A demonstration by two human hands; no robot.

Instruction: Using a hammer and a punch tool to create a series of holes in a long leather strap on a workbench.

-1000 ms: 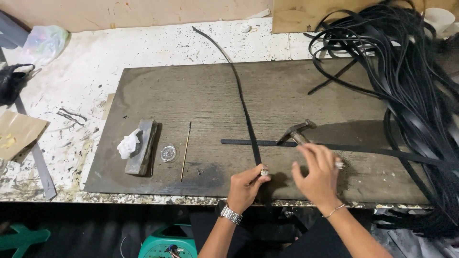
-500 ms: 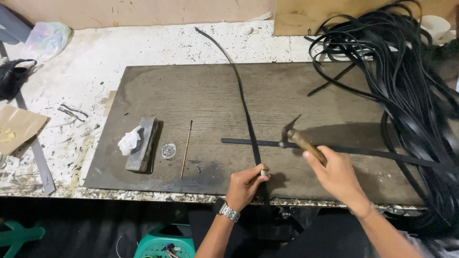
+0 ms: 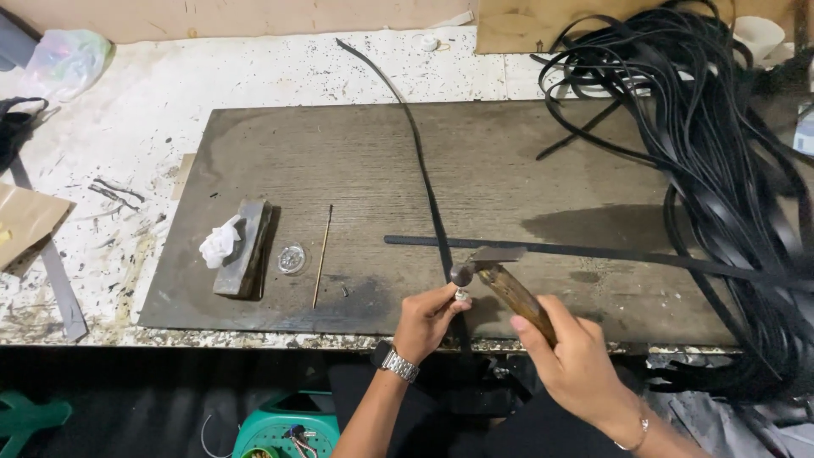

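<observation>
The right hand (image 3: 577, 360) grips one hammer (image 3: 500, 276), its head over a small rivet (image 3: 462, 295) pinched in the left hand (image 3: 428, 318). Two black straps (image 3: 428, 195) cross on one dark board (image 3: 356, 161), just beside the rivet.

We note a wooden-handled metal hammer (image 3: 496, 276) with its head down on a small silver rivet (image 3: 461, 295), at a long black strap (image 3: 428, 191) lying lengthwise.

- The small shiny metal piece (image 3: 461, 295) pinched in the left hand (image 3: 428, 321) is too small to identify.
- The hammer's brown wooden handle (image 3: 519, 298) disappears inside the right hand (image 3: 572, 360).
- The tangled pile of black straps (image 3: 721, 144) is cut off at the right edge.
</observation>
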